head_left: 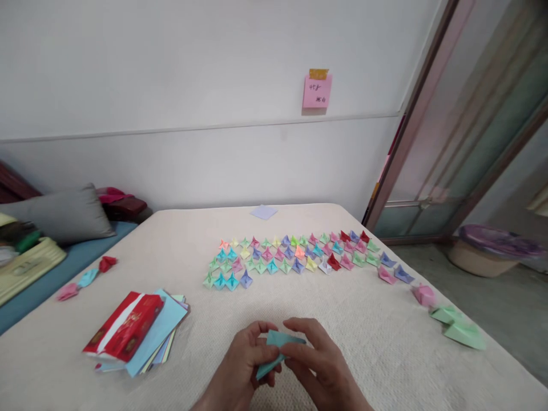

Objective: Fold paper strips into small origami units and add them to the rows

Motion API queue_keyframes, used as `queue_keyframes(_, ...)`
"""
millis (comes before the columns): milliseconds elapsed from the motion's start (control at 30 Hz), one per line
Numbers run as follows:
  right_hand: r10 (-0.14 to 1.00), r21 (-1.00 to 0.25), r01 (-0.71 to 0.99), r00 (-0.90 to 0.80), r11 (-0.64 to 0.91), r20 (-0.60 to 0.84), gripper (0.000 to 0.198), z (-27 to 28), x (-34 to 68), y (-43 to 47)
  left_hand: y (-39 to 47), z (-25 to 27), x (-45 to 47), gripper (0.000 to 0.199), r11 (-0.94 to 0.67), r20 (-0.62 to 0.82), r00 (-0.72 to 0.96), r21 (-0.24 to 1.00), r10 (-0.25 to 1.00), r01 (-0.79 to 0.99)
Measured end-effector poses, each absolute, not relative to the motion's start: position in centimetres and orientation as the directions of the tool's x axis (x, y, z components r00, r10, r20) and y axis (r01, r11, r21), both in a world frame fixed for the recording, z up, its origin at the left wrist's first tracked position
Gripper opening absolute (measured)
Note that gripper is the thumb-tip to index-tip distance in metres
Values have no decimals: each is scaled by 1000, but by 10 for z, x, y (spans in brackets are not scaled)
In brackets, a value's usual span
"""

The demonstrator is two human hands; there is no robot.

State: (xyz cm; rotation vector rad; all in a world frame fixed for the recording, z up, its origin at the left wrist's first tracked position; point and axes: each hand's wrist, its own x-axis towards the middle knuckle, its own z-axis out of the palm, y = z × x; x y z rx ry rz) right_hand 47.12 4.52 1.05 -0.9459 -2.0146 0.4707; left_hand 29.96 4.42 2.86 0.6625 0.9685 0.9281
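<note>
A folded piece of light-blue paper is between my two hands, low in the middle of the head view. My left hand grips its left side, with the thumb on top and fingers curled beneath. On the right edge, my right hand pinches the paper between thumb and fingers, its index finger raised and bent. Parts of the paper are covered by my fingers. Beyond my hands stand rows of small folded paper boats in many colours.
A red tissue packet lies on a stack of coloured paper sheets at the left. Folded pieces, including a pink one and green ones, line the right edge. One lilac sheet rests near the wall. A bin stands on the floor.
</note>
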Motion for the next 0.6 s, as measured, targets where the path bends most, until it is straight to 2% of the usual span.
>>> queue_keyframes(133, 690, -481, 504, -414, 717, 594, 19, 19, 467, 46, 43, 27, 299, 34, 476, -401, 264, 802, 877, -361)
queue_keyframes(233, 658, -427, 514, -450, 744, 604, 19, 22, 466, 47, 42, 23, 301, 33, 492, -414, 282, 806, 866, -328)
queue_keyframes(333, 705, -503, 501, -413, 705, 576, 19, 20, 466, 48, 43, 20, 300, 31, 409, -359, 226, 880, 905, -242)
queue_keyframes(433, 819, -655, 493, -308, 573, 484, 15, 17, 467, 48, 43, 22, 298, 38, 186, -173, 140, 979, 975, -81)
queue_keyframes(533, 890, -744, 489, -235, 456, 391, 16, 15, 468, 48, 42, 26, 297, 37, 20, -34, 135, 994, 990, 107)
queue_keyframes(600, 900, -758, 486, -224, 436, 374, 18, 14, 467, 47, 41, 28, 298, 24, -55, 25, 130, 971, 991, 232)
